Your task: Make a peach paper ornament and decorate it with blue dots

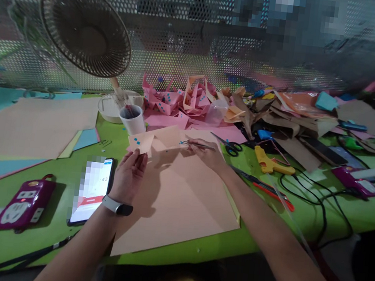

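My left hand (132, 172), with a grey watch band on the wrist, pinches the lower edge of a folded peach paper piece (144, 144) that bears a few small blue squares. My right hand (206, 153) is closed on thin metal tweezers (202, 146), whose tips point left at a small blue bit over a peach strip (167, 137). A large peach sheet (180, 203) lies flat beneath both hands. Just behind the folded piece stands a white cup (133, 120).
Scissors (232, 148), a yellow glue gun (271, 161) with a black cable and an orange-handled tool (274, 193) lie right. A phone (92, 193) and purple device (24, 203) lie left. Behind are a fan (85, 29) and folded pink papers (165, 99).
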